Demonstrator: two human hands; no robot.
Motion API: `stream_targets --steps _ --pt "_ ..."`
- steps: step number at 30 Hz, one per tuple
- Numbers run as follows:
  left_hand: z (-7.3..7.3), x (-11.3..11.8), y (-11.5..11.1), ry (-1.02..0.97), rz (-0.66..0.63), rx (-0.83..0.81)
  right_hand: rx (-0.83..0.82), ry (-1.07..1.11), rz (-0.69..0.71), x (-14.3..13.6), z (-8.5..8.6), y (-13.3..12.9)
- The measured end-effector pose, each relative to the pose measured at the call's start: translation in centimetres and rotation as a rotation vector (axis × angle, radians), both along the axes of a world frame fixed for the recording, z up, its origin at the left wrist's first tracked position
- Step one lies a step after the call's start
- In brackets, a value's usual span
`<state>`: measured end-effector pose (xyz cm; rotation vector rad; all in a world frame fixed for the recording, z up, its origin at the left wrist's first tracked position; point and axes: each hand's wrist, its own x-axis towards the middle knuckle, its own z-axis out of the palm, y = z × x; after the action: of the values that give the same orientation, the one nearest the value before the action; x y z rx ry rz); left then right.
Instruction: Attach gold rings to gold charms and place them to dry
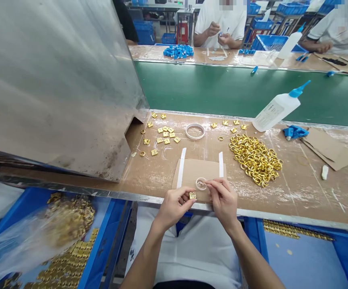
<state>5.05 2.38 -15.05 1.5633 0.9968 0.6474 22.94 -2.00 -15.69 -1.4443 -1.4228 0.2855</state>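
My left hand [174,206] pinches a small square gold piece [192,195] between thumb and fingertips, just above the front edge of the bench. My right hand [224,198] is closed, its thumb and fingers pressed together at the rim of a small round whitish dish [201,188]. Whatever thin thing those fingertips hold is too small to make out. Under the dish lies a cardboard sheet [189,172] fixed with white tape strips. To the right is a heap of gold rings [254,158]; several square gold pieces [166,134] lie at the back left.
A white roll of tape [195,131] and a bottle with blue nozzle [276,110] stand behind. A metal housing [62,80] rises at left. Blue trays [104,237] of gold pieces flank my lap. Beyond the green belt [204,86], co-workers sit at another bench.
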Motion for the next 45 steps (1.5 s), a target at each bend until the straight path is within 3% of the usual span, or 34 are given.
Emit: stream_targets --steps 6,13,18,29,45 --pt "-0.1 -0.1 0.3 -0.011 -0.009 -0.045 -0.014 0.050 0.015 0.1 0.0 0.1" --pt "-0.2 0.1 0.1 0.003 0.006 -0.003 -0.121 0.443 -0.052 0.2 0.5 0.1" --pt "-0.2 0.3 0.1 0.010 0.009 0.005 -0.090 0.564 -0.078 -0.3 0.5 -0.7" --pt "-0.2 0.3 -0.1 0.018 0.002 0.048 -0.035 0.331 0.114 -0.3 -0.5 -1.8" --pt "-0.4 0.3 -0.1 0.026 -0.009 0.086 -0.008 0.174 0.179 -0.3 0.0 -1.7"
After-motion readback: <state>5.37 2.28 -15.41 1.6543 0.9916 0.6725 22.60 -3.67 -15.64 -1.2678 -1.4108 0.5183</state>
